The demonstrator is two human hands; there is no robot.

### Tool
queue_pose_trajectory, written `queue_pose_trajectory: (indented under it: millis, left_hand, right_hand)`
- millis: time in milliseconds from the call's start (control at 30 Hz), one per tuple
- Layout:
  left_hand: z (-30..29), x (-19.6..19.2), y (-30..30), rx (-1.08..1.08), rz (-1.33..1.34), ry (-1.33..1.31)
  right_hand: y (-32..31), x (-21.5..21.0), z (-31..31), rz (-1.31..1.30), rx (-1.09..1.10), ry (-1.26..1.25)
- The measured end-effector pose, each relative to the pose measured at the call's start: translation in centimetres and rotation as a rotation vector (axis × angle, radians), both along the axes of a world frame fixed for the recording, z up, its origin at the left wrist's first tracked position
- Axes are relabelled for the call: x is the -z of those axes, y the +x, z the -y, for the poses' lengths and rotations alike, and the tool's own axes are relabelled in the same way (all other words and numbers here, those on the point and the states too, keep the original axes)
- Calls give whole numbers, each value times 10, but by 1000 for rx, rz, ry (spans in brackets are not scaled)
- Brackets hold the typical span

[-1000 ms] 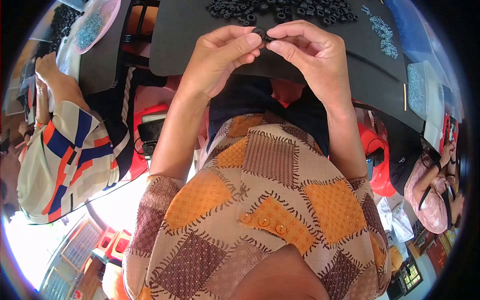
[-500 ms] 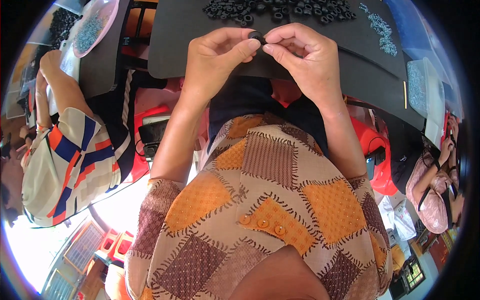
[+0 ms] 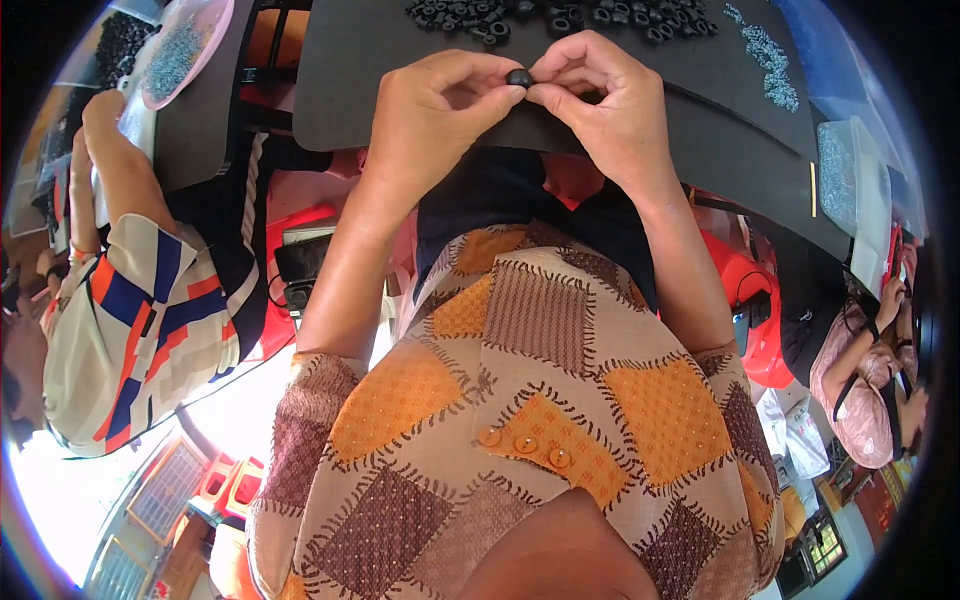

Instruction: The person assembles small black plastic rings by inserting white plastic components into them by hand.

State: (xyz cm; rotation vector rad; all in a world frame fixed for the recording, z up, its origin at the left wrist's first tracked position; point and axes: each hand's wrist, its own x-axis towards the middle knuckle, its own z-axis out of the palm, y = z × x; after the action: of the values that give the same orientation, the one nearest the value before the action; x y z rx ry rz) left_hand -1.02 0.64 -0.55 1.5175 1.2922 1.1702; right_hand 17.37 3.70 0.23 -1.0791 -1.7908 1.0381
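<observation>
A small round black part (image 3: 519,77), smooth and domed on the side that shows, is held between my two hands above the near side of the dark table. My left hand (image 3: 432,120) pinches it between thumb and forefinger. From the other side, the thumb and fingertips of my right hand (image 3: 612,115) close on its edge. Whether a second tiny piece sits in the right fingertips is hidden. Just beyond my hands lies a spread pile of similar black ring-shaped parts (image 3: 655,20).
Small pale blue pieces (image 3: 772,70) lie in a strip on the dark table (image 3: 350,100) at the right. Beyond the table's right edge stands a clear tub (image 3: 850,180) of such pieces. At left, a pink basin (image 3: 222,50) holds more, near another person's arm (image 3: 125,160).
The black part has turned in my fingers: its ring-like face showed before, its domed side shows now. My right hand has shifted slightly left and its fingers have changed their hold.
</observation>
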Motion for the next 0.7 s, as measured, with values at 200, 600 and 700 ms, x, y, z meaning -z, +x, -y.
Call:
queue_pose_trajectory:
  millis: [200, 600, 700]
  left_hand:
    - [0, -3, 1, 2, -251, 146]
    - [3, -4, 6, -34, -274, 238]
    - [2, -4, 4, -39, -263, 227]
  right_hand:
    - [-2, 5, -2, 168, -3, 166]
    - [-3, -4, 1, 185, -13, 119]
    - [-4, -4, -1, 231, -22, 156]
